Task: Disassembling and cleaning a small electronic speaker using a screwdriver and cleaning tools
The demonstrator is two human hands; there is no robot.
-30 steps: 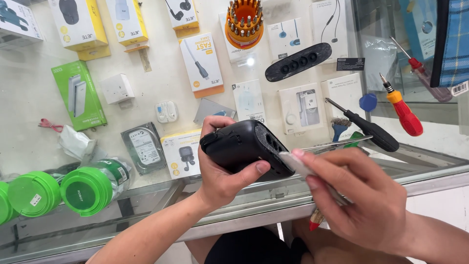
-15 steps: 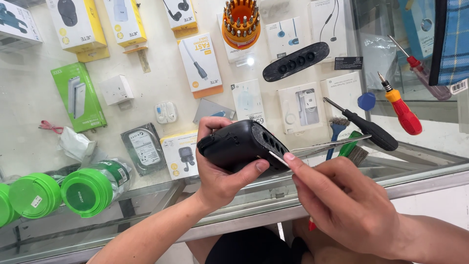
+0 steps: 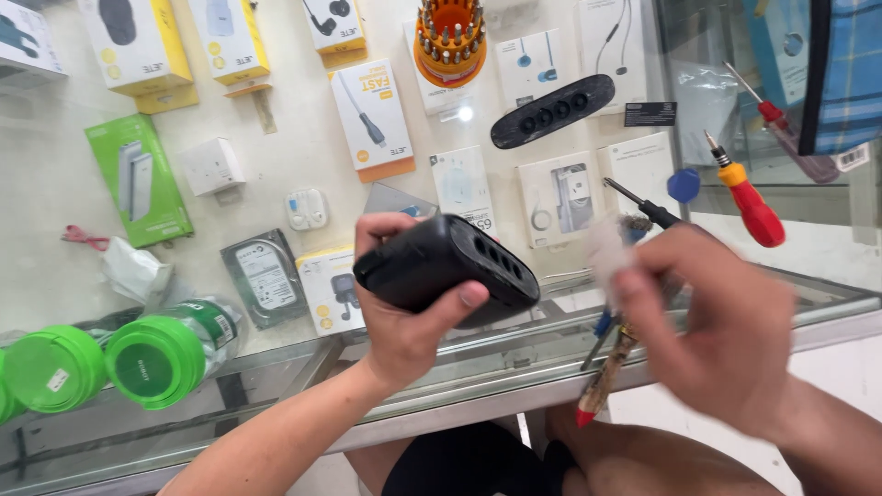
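Observation:
My left hand grips a black rounded device with a row of round holes along one face, holding it up over the glass counter. My right hand is to the right of the device, blurred by motion, and holds a brush with a wooden handle and a red tip pointing down. Its pale bristles are blurred just right of the device's end; I cannot tell if they touch it.
On the counter lie a black oval panel with holes, an orange bit holder, a red-handled screwdriver and a black screwdriver. Green-lidded jars lie at the left. Boxed accessories and a hard drive show under the glass.
My right hand has swung to the right, away from the device's end, with the brush in it. My left hand has turned the device slightly and kept its grip.

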